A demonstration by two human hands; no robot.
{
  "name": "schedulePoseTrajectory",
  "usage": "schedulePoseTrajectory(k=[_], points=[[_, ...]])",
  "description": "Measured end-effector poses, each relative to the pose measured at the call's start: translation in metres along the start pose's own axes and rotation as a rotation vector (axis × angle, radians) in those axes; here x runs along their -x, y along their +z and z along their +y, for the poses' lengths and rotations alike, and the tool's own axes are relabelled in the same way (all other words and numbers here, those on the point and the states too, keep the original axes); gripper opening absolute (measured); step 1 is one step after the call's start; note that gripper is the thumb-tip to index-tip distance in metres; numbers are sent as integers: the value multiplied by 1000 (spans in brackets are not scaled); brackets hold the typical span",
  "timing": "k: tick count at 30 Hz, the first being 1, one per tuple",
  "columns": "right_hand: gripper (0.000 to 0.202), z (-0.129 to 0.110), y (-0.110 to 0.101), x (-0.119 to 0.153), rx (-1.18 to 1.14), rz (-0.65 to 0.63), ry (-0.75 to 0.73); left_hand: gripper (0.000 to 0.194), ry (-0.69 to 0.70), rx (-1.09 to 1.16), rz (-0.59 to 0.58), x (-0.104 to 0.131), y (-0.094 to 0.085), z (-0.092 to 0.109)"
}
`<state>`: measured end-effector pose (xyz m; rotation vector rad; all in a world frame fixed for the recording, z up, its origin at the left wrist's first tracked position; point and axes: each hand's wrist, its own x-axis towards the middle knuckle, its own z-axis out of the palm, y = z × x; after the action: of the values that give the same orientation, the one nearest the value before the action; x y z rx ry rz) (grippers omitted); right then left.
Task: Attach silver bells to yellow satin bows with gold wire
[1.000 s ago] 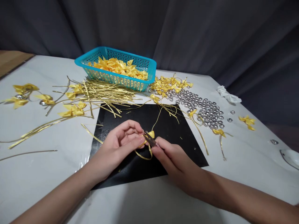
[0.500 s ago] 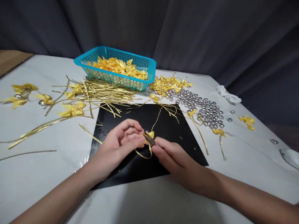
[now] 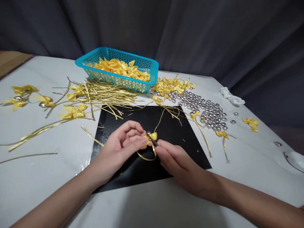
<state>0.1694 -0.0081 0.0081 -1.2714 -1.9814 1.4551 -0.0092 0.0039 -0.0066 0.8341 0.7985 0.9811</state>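
My left hand [image 3: 127, 141] pinches a yellow ribbon bow [image 3: 154, 136] between thumb and fingers, over a black mat [image 3: 133, 175]. A loop of gold cord [image 3: 145, 159] hangs from the bow, and one thin strand runs up from it toward the back of the mat. A small silver bell-like piece [image 3: 148, 133] shows beside the bow. My right hand [image 3: 169, 155] is closed around a thin dark tool [image 3: 152, 140], perhaps tweezers, whose tip touches the bow. The fingers hide most of the tool.
A blue basket [image 3: 116, 74] holds yellow bows behind the mat. Gold cord pieces [image 3: 111, 93] lie in front of it. Silver bell-like pieces [image 3: 211, 115] spread to the right, near finished-looking bows [image 3: 171, 85]. A crumpled white cloth [image 3: 232, 96] and a white dish [image 3: 294, 161] are farther right.
The dark tool has turned in my right hand and now looks narrower and steeper against the bow. The cord loop has shifted slightly to the right. My left hand has barely moved.
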Motion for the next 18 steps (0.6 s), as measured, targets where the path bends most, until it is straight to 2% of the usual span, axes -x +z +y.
schedulePoseTrajectory(k=[6, 10, 15, 18], points=[[35, 3, 1, 2, -55, -3, 48, 14, 6, 0, 10, 0, -3, -1], [38, 6, 3, 2, -150, 45, 79, 16, 5, 37, -11, -1, -4, -1], [41, 7, 6, -1, -465, 169, 217, 16, -18, 59, -6, 1, -3, -1], [42, 7, 5, -2, -645, 218, 236, 15, -28, 64, 6, 1, -3, -1]])
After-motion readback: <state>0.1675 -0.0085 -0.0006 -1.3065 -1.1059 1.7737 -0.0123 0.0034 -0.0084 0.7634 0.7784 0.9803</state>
